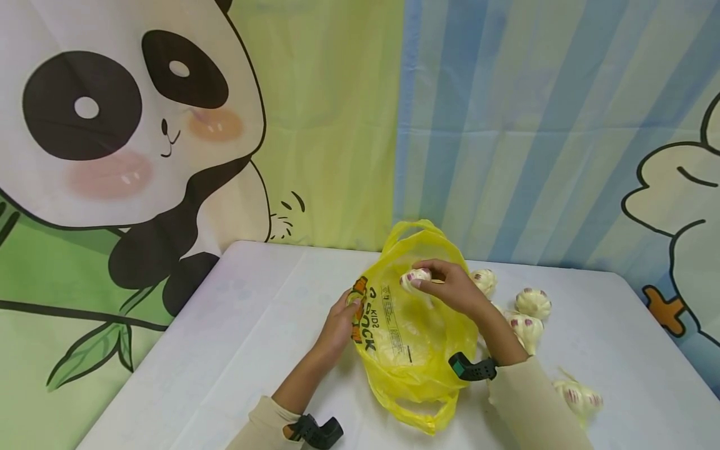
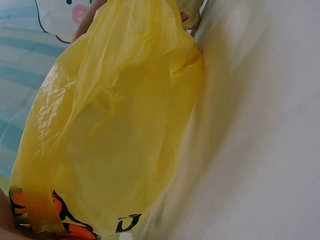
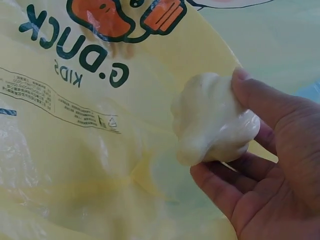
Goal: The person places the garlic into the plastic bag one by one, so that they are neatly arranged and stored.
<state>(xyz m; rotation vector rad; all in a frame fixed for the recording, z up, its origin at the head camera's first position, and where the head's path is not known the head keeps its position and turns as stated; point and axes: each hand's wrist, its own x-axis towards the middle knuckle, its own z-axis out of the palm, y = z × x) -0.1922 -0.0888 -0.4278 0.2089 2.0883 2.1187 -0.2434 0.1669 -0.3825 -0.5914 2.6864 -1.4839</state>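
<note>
A yellow plastic bag [image 1: 444, 337] with printed lettering stands with its mouth spread wide on the table. My left hand [image 1: 337, 322] grips the bag's left rim, thumb over the edge. In the left wrist view the yellow bag [image 2: 120, 125] fills the middle, and only a sliver of that hand shows at the lower left. At the bag's mouth, my right hand [image 1: 452, 289] holds a garlic bulb [image 1: 415, 279] between thumb and fingers. The right wrist view shows this pale bulb [image 3: 212, 120] close up, in front of the bag's printed wall.
Several other garlic bulbs lie on the white table [image 1: 247, 325] to the bag's right, among them one bulb [image 1: 533, 303] toward the back and another bulb [image 1: 579, 397] nearer the front. A printed curtain [image 1: 332, 125] hangs behind the table's far edge.
</note>
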